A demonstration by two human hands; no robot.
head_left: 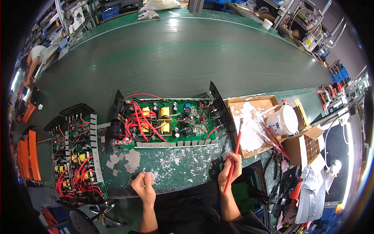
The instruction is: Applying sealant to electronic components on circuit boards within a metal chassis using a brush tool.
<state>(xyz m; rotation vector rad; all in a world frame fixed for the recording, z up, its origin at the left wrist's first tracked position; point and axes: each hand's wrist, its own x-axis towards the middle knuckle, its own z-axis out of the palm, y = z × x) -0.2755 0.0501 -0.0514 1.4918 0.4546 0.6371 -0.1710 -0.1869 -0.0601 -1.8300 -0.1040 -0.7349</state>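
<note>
My right hand (230,171) is closed around a long thin red stick (236,156), pen-fashion. The stick's upper end reaches the near left rim of a shallow cardboard tray (234,102) holding white paste (251,130). Low over the bench edge, my left hand (143,186) is curled closed; whatever its fingers may hold is hidden. It is nearest to some loose grey square pads (133,159). Beyond both hands lies a green circuit board (202,134) with red wires, yellow transformers and black end plates. A row of grey pads lines its near edge.
More wired boards (80,156) stand at the left, beside orange parts (29,156). A white tub (283,120) lies tilted at the tray's right, near an open divided carton (307,148). White flakes litter the green bench (187,162). Another person (37,58) is at far left.
</note>
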